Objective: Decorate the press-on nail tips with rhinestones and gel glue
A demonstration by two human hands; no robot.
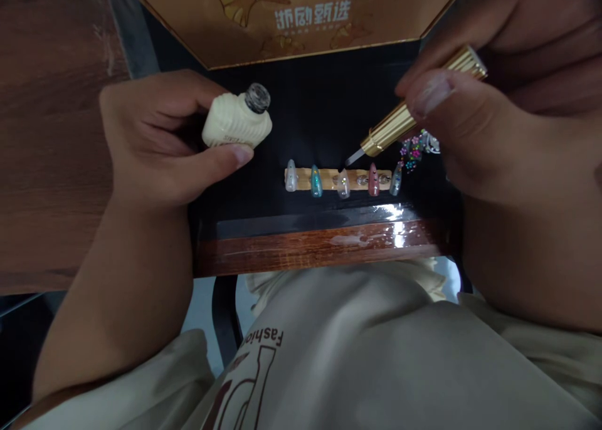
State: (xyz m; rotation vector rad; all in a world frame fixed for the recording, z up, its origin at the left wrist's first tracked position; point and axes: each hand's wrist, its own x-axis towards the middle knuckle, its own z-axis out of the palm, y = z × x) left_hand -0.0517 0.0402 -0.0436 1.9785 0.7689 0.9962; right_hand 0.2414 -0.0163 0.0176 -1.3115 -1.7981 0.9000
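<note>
Right grip (pixel 475 113) closed on gold-handled brush (pixel 392 126); left (pixel 162 138) holds uncapped cream bottle (pixel 237 120). Brush tip sits near the clear nail tip (pixel 344 185), contact unclear to us. Tilting the bottle could spill polish; wrist drift could smear neighbouring nails.

pale beige-grey shirt (pixel 367 361) | loose short sleeve (pixel 176 364) | dark lettering (pixel 266 337) | brown line-drawn print (pixel 256 380)

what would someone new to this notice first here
Probably the shiny gold brush handle in the right hand, its tip just above the middle of a row of five decorated nail tips on a wooden strip. Next, the cream bottle, uncapped in the left hand, and the big gold panel with white characters beyond the strip.
</note>
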